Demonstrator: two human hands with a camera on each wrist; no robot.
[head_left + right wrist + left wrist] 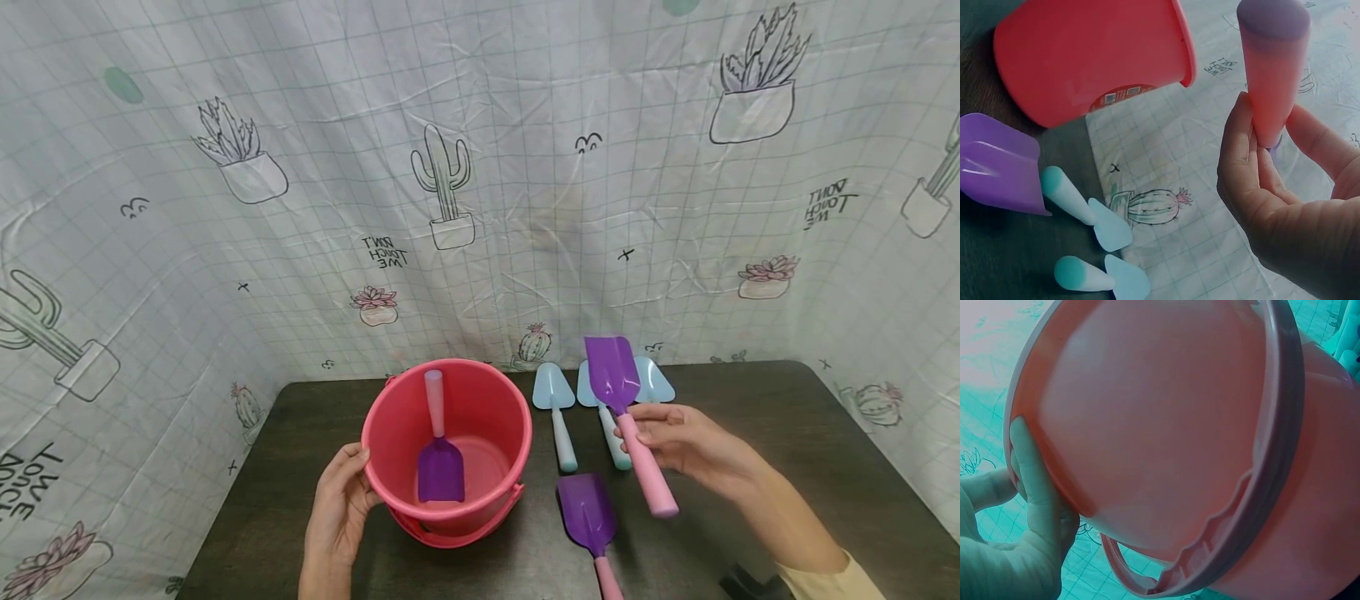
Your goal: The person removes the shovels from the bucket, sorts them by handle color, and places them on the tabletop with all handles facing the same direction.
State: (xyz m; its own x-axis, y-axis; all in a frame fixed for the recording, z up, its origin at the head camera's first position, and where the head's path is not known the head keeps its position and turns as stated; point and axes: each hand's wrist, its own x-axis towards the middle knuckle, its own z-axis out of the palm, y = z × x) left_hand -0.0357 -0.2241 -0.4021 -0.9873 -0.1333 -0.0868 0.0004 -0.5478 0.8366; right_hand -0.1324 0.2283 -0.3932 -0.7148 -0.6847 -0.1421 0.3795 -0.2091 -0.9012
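My left hand (341, 500) pinches the left rim of a red bucket (495, 425) that stands on the table. Inside the bucket lies a purple toy shovel (441, 471) with its pale pink handle up against the far wall. In the left wrist view, the thumb or a finger of the left hand (1035, 512) is over the bucket's rim (1054, 456). Held up by my right hand (693, 442) is a second purple shovel (613, 371), gripped by its pink handle (1272, 81), blade pointing away. A third purple shovel (587, 512) lies on the table below it.
Behind the held shovel lie light blue trowels: one at the left (553, 400), one partly covered in the middle (615, 442), and another blade (654, 381) at the right. A patterned cloth (525, 208) hangs behind the dark table (285, 467). A black object (750, 583) sits by the right sleeve.
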